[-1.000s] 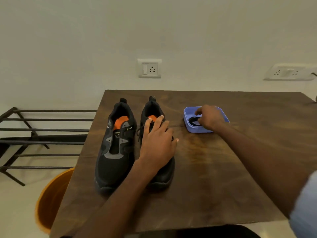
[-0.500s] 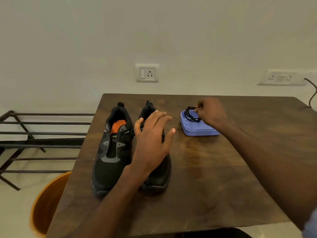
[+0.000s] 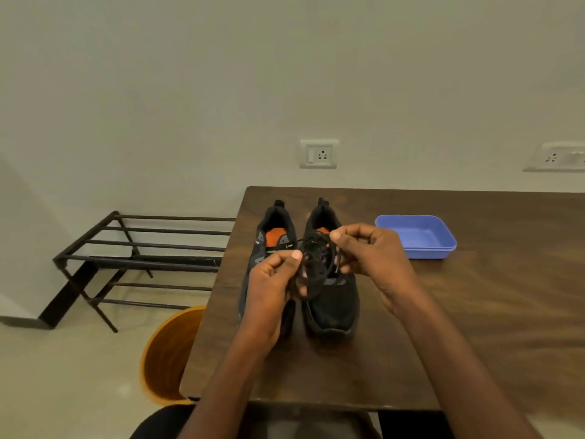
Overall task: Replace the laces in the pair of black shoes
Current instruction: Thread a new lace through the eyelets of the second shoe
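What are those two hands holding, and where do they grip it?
A coiled black lace: the left hand pinches its left side, the right hand its upper right, above the shoes.

Pair of black mesh low-top sports shoes with grey side panels and orange insoles: left-hand shoe [image 3: 269, 248] and right-hand shoe [image 3: 332, 299], standing upright side by side near the left edge of a dark brown wooden table [image 3: 474, 312], toes toward the viewer, heels toward the wall. The tongues and eyelet rows are largely covered, so lacing state cannot be told. Bundle of thin black round shoelace [image 3: 313, 267], coiled in loose overlapping loops, held in the air just above the shoes, pinched on its left side by the left hand [image 3: 272, 280] and on its right side by the right hand [image 3: 373, 255].
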Tool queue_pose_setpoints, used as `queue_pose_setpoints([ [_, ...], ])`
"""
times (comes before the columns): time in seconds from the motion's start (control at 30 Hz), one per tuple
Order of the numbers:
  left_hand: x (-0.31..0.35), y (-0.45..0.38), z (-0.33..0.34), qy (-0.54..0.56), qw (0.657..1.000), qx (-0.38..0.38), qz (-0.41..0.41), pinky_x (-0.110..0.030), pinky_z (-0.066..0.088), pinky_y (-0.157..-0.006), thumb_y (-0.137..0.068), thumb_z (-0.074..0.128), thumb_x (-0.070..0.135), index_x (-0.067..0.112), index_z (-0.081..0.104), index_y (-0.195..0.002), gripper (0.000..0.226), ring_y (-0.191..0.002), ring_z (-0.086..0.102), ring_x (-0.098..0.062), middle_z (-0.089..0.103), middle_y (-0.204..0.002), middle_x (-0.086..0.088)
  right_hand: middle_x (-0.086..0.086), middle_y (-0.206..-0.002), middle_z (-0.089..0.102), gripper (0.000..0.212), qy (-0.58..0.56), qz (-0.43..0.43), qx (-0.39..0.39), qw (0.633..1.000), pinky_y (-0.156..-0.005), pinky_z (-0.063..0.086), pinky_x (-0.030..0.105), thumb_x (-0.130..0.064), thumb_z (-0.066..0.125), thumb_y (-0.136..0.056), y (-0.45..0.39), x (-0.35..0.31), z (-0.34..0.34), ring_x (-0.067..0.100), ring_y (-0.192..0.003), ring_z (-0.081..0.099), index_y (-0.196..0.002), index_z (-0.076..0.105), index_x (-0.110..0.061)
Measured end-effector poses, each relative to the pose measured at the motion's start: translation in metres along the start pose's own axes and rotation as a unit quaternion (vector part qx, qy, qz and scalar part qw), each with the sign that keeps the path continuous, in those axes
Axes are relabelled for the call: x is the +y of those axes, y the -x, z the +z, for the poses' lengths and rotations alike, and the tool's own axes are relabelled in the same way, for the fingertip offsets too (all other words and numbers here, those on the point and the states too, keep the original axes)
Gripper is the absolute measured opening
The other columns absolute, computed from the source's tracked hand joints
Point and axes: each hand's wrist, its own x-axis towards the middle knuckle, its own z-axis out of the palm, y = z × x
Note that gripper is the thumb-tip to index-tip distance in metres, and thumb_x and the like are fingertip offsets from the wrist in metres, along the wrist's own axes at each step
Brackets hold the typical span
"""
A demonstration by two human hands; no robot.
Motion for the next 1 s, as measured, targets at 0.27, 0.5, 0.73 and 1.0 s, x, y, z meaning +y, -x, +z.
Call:
queue_pose_setpoints([
  [0.27, 0.005, -0.031, -0.028, -0.056, 0.998, 0.02, 0.031, -0.031, 0.048, -0.073, -0.096, 0.067, 0.028, 0.017, 0.074, -0.109, 0.018, -0.072, 0.056, -0.008, 0.068, -0.086, 0.002, -0.003, -0.067, 0.062, 0.008, -0.174, 0.01, 0.202, 0.964, -0.058, 0.053, 0.026, -0.02, 0.065, -0.1, -0.017, 0.054, -0.02, 0.009, -0.059, 0.057, -0.097, 0.068, -0.014],
  [0.5, -0.002, -0.036, -0.023, -0.086, 0.993, -0.048, 0.058, -0.017, 0.035, -0.048, -0.105, 0.055, 0.015, 0.015, 0.074, -0.112, 0.021, -0.069, 0.054, -0.009, 0.071, -0.091, -0.019, 0.004, -0.121, 0.061, 0.033, 0.289, -0.159, 0.252, 0.91, -0.103, 0.045, 0.036, -0.011, 0.072, -0.089, -0.026, 0.078, -0.027, 0.023, -0.115, 0.056, -0.12, 0.064, -0.018],
  [0.73, -0.003, -0.034, -0.013, -0.101, 0.987, -0.095, 0.077, -0.019, 0.056, -0.07, -0.102, 0.06, 0.009, 0.005, 0.071, -0.112, 0.016, -0.09, 0.075, -0.017, 0.078, -0.095, -0.008, -0.019, -0.106, 0.073, 0.023, 0.208, -0.223, 0.007, 0.952, -0.094, 0.054, 0.02, -0.009, 0.068, -0.097, -0.013, 0.066, 0.011, -0.001, -0.105, 0.068, -0.113, 0.075, -0.024],
  [1.0, -0.002, -0.046, -0.035, -0.323, 0.94, -0.035, 0.106, -0.011, 0.054, -0.077, -0.097, 0.071, 0.019, 0.024, 0.073, -0.117, 0.021, -0.091, 0.066, -0.014, 0.073, -0.101, 0.007, -0.003, -0.089, 0.073, 0.014, 0.012, -0.129, 0.231, 0.964, -0.062, 0.049, 0.015, -0.011, 0.063, -0.101, -0.02, 0.061, -0.012, 0.004, -0.067, 0.057, -0.104, 0.076, -0.015],
])
